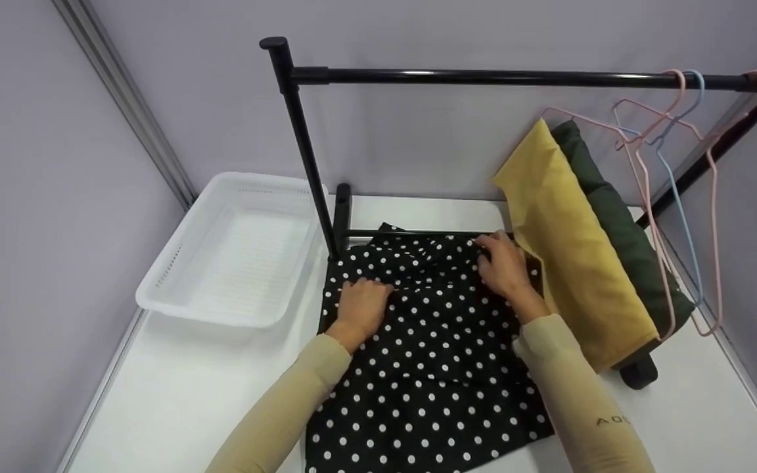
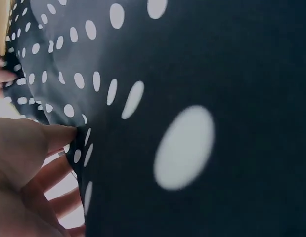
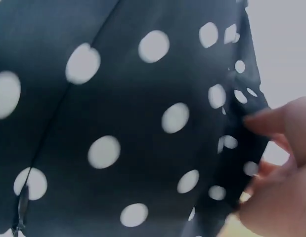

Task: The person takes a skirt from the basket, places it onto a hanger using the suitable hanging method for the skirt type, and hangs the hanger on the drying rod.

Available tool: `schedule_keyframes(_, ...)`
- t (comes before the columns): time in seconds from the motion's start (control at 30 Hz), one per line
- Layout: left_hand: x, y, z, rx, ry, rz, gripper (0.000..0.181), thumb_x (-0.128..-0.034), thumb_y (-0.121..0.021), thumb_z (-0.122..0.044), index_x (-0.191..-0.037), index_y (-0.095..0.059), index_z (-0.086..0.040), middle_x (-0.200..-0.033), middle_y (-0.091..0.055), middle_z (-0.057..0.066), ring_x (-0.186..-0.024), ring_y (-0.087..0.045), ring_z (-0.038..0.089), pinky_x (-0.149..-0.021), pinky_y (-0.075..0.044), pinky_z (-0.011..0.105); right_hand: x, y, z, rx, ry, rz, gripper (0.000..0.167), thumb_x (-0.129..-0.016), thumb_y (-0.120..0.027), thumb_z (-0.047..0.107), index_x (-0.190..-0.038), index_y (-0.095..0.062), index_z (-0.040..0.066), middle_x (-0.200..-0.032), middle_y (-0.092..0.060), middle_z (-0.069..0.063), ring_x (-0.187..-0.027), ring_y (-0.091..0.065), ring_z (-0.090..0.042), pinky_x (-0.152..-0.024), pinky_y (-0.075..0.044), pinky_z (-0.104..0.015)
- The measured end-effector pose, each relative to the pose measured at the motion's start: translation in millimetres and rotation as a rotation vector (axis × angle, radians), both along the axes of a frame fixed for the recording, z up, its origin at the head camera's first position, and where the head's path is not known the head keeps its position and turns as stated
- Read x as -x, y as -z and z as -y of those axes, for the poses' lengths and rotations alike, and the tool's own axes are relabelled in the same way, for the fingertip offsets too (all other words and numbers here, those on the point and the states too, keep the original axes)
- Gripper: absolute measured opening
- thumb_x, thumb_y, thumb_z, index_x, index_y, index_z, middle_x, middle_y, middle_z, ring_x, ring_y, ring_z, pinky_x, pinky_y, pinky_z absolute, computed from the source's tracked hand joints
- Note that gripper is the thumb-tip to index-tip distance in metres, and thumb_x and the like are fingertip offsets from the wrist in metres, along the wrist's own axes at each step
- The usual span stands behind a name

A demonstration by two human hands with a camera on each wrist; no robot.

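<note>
A black garment with white polka dots lies spread on the white surface, its far part bunched in folds. Its exact kind is hard to tell. In the right wrist view a seam runs down the cloth to a small dark zip pull. My left hand pinches the left part of the fabric, thumb in front and fingers behind, as the left wrist view shows. Farther away, near the low bar, my right hand pinches the garment's upper right edge between thumb and fingers.
A white plastic basket stands at left. Over the garment's far end rises a black clothes rack. At its right end hang pink hangers and a blue hanger, beside yellow cloth and dark green cloth.
</note>
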State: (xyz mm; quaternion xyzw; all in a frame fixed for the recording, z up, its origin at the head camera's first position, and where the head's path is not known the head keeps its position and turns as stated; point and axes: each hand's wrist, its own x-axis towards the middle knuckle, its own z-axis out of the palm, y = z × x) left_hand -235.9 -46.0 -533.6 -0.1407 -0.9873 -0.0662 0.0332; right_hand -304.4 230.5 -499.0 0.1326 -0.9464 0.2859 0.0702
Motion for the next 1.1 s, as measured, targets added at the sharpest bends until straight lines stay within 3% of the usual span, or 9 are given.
schedule_keyframes(0.13,-0.9,-13.8,2.8,-0.088,-0.034,-0.011,0.019,-0.0964,-0.066,-0.015,-0.114,-0.073,-0.011,-0.107,-0.074,0.009,-0.097,-0.068,0.03,-0.085,-0.055,0.051,-15.9,-16.1,12.9,0.092,-0.134,-0.282,0.028,-0.09,-0.058,-0.01,-0.106,-0.078,0.003,-0.105,-0.056,-0.014,-0.095,-0.056,-0.034,-0.086,-0.038,-0.05)
schedule_keyframes(0.27,-5.1,-40.8,-4.2,-0.234,-0.016,-0.163,0.062,-0.0893,-0.078,-0.019,-0.145,-0.054,-0.011,-0.141,-0.058,0.011,-0.126,-0.057,0.033,-0.098,-0.052,0.05,-38.6,-26.8,16.1,0.101,-0.334,-0.437,0.035,-0.083,-0.059,-0.016,-0.092,-0.082,0.008,-0.101,-0.055,-0.012,-0.089,-0.05,-0.029,-0.081,-0.035,-0.046)
schedule_keyframes(0.33,-7.5,-56.4,-10.1,-0.226,0.082,-0.229,0.088,-0.0843,-0.084,-0.022,-0.158,-0.037,-0.016,-0.16,-0.039,0.007,-0.144,-0.039,0.034,-0.112,-0.042,0.051,-51.3,-30.0,15.1,0.081,-0.419,-0.474,0.037,-0.08,-0.06,-0.017,-0.09,-0.083,0.01,-0.102,-0.055,-0.012,-0.089,-0.05,-0.028,-0.081,-0.036,-0.044)
schedule_keyframes(0.43,-11.7,-74.9,-19.3,-0.142,0.324,-0.231,0.103,-0.0788,-0.088,-0.024,-0.162,-0.028,-0.022,-0.169,-0.023,-0.002,-0.156,-0.013,0.034,-0.122,-0.023,0.054,-69.7,-33.9,14.0,0.042,-0.513,-0.535,0.038,-0.077,-0.062,-0.016,-0.089,-0.084,0.013,-0.107,-0.058,-0.012,-0.094,-0.051,-0.028,-0.08,-0.037,-0.043)
schedule_keyframes(0.53,-15.0,-83.7,-26.2,-0.106,0.524,-0.164,0.085,-0.0796,-0.085,-0.023,-0.154,-0.043,-0.02,-0.162,-0.039,-0.005,-0.156,-0.016,0.028,-0.124,-0.02,0.053,-85.0,-39.2,14.5,0.013,-0.579,-0.601,0.037,-0.078,-0.064,-0.014,-0.09,-0.084,0.015,-0.113,-0.059,-0.013,-0.098,-0.054,-0.029,-0.079,-0.039,-0.042)
schedule_keyframes(0.6,-15.3,-85.5,-27.7,-0.123,0.575,-0.15,0.065,-0.079,-0.084,-0.018,-0.139,-0.059,-0.017,-0.148,-0.055,-0.003,-0.151,-0.032,0.024,-0.124,-0.022,0.05,-93.1,-44.2,16.3,0.0,-0.607,-0.633,0.037,-0.079,-0.064,-0.012,-0.09,-0.084,0.017,-0.115,-0.059,-0.013,-0.098,-0.054,-0.028,-0.079,-0.04,-0.041)
schedule_keyframes(0.73,-12.9,-88.0,-24.7,-0.112,0.564,-0.241,0.049,-0.0746,-0.086,-0.016,-0.12,-0.068,-0.016,-0.126,-0.065,0.0,-0.127,-0.057,0.019,-0.126,-0.017,0.043,-103.8,-55.4,18.9,-0.001,-0.637,-0.658,0.037,-0.08,-0.064,-0.01,-0.092,-0.084,0.018,-0.114,-0.057,-0.012,-0.096,-0.053,-0.026,-0.079,-0.04,-0.039)
schedule_keyframes(0.9,-7.7,-93.2,-13.6,-0.033,0.547,-0.363,0.07,-0.071,-0.092,-0.027,-0.133,-0.06,-0.018,-0.122,-0.063,0.002,-0.116,-0.061,0.022,-0.121,-0.029,0.04,-108.2,-65.5,16.6,0.073,-0.621,-0.671,0.04,-0.08,-0.06,-0.014,-0.09,-0.083,0.017,-0.112,-0.057,-0.014,-0.091,-0.051,-0.027,-0.077,-0.036,-0.039)
schedule_keyframes(1.1,-2.8,-99.0,22.6,-0.009,0.359,-0.433,0.05,-0.0699,-0.089,-0.015,-0.115,-0.068,-0.016,-0.106,-0.072,0.0,-0.095,-0.065,0.024,-0.094,-0.045,0.042,-107.2,-68.4,11.8,0.096,-0.501,-0.642,0.048,-0.087,-0.058,-0.013,-0.116,-0.078,0.019,-0.101,-0.053,-0.011,-0.08,-0.043,-0.022,-0.072,-0.031,-0.036)
